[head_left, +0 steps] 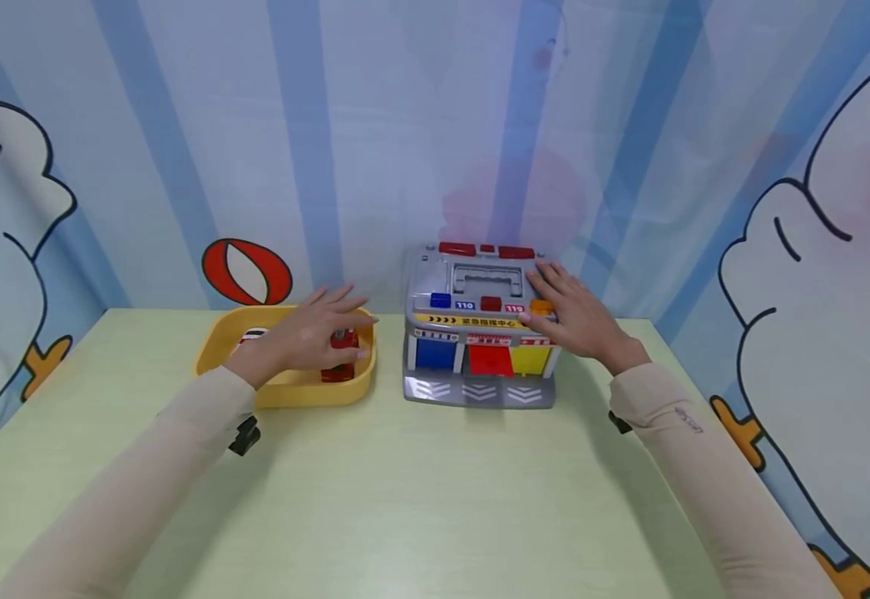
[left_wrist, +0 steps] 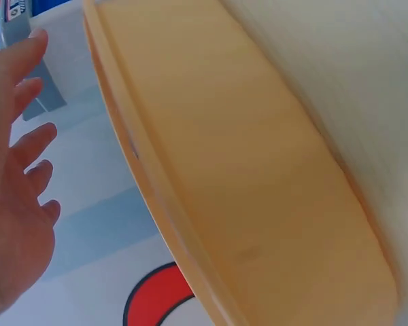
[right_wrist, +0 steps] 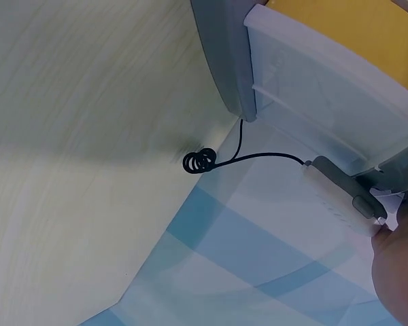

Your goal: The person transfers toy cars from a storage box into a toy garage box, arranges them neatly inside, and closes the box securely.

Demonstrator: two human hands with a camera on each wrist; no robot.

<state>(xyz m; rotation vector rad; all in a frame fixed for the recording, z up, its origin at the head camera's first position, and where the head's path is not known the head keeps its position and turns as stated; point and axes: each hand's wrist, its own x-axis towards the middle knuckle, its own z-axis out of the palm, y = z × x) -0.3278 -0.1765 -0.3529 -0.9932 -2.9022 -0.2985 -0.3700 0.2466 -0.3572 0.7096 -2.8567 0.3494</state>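
A toy garage station stands at the back of the table, grey with red, blue and yellow doors and a raised handle on its roof. My right hand rests at the roof's right front corner, fingers extended, near an orange button. To the left, my left hand hovers over a yellow tray with its fingers apart. A red toy car lies in the tray below that hand, partly hidden by it. Farther left inside, a white and red toy shows in part.
A grey-white handset on a coiled black cord is at the toy station's side. Behind the pale table hangs a blue striped cloth with cartoon figures.
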